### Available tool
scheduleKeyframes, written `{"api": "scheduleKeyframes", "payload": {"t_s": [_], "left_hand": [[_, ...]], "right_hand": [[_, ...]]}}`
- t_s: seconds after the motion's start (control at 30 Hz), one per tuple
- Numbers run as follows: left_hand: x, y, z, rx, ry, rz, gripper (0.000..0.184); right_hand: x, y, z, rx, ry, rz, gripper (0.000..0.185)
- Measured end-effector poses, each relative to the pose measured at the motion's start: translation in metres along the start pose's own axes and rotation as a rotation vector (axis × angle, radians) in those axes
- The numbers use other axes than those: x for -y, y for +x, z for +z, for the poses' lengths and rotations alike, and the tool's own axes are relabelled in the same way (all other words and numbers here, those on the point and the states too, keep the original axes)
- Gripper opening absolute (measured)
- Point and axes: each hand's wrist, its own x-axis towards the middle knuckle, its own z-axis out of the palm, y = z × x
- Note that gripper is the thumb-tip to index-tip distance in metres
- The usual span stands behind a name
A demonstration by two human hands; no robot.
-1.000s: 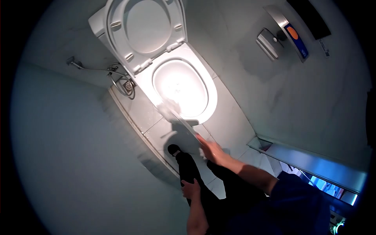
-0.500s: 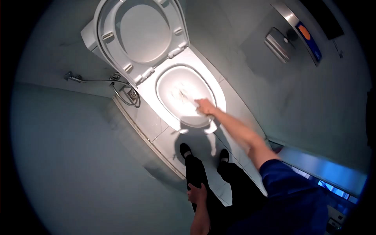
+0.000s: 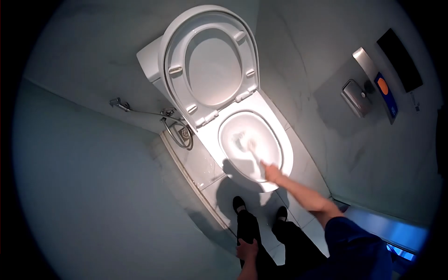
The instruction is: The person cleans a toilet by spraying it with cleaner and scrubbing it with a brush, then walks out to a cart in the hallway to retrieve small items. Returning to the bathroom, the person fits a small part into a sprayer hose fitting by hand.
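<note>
My right hand (image 3: 272, 172) reaches over the front part of the toilet bowl (image 3: 285, 158), its fingers closed round the pale handle of a toilet brush (image 3: 256, 156). The brush slants down into the bowl, and its head is blurred by motion and glare. Bent low on the other side, my left hand (image 3: 247, 250) rests on the knee of my black trousers, fingers apart and holding nothing. Behind the bowl, the raised seat and lid (image 3: 173, 51) lean back against the tank (image 3: 148, 59).
A bidet sprayer (image 3: 120, 104) with a coiled hose (image 3: 189, 140) hangs at the left, near a floor drain (image 3: 185, 134). On the right wall are a metal paper holder (image 3: 355, 98) and a blue-and-orange label (image 3: 386, 95). Walls stand close on both sides; my shoes (image 3: 239, 204) are on the tiles.
The view has shifted, so the toilet appears lower and farther right. My right hand has moved with the brush inside the bowl. My left hand stays on my knee.
</note>
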Motion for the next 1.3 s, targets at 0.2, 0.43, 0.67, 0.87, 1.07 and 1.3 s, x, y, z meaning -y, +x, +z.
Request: {"api": "scheduleKeyframes", "payload": {"t_s": [0.2, 0.43, 0.67, 0.87, 1.07, 1.3], "left_hand": [[-0.004, 0.005, 0.003, -0.014, 0.047, -0.035, 0.07], [0.0, 0.013, 0.007, 0.016, 0.06, -0.009, 0.075], [0.0, 0.009, 0.003, -0.017, -0.015, -0.025, 0.068], [-0.005, 0.02, 0.006, 0.037, -0.002, -0.075, 0.073], [-0.003, 0.01, 0.005, 0.021, -0.069, -0.036, 0.07], [0.009, 0.001, 0.043, -0.086, -0.004, 0.034, 0.068]], "right_hand": [[0.032, -0.088, -0.122, 0.129, 0.513, -0.115, 0.06], [-0.004, 0.045, -0.233, -0.283, -0.483, -0.451, 0.072], [-0.095, -0.016, -0.33, -0.304, -0.226, -0.259, 0.075], [-0.033, -0.052, -0.417, -0.293, 0.75, -0.153, 0.049], [0.048, -0.014, -0.47, -0.173, 0.778, -0.322, 0.046], [0.085, -0.029, -0.419, -0.258, 0.493, -0.46, 0.05]]}}
